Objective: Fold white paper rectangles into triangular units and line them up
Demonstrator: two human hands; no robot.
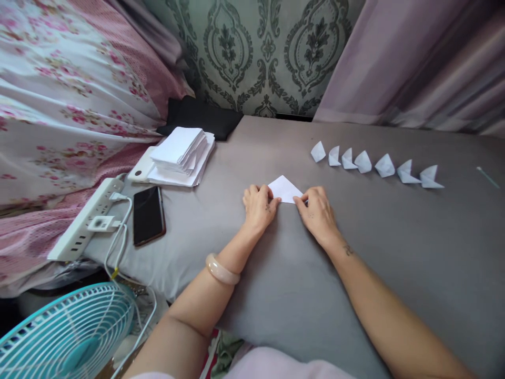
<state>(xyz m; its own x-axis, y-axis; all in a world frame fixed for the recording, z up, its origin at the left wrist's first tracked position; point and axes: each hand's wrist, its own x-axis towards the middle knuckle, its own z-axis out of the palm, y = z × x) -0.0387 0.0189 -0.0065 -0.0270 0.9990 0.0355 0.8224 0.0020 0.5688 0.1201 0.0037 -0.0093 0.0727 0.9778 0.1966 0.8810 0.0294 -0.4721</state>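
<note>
A sheet of white paper folded to a triangle point(284, 189) lies on the grey cloth surface point(276, 273), its point facing away from me. My left hand point(259, 204) pinches its left corner between thumb and fingers. At the opposite corner my right hand point(316, 210) grips the paper in the same way. Both hands rest low, close to the cloth, and their fingertips partly cover the corners. Beyond my right hand stands a row of several small folded paper shapes point(384, 166), some with raised points like little boats.
Left of my hands is a stack of white paper point(177, 150), partly on a white flat object point(140, 167). Nearer lie a phone point(149, 216) and a power strip point(84, 221) with cables. A turquoise fan point(79, 331) stands below the edge. A thin stick point(488, 178) lies far right.
</note>
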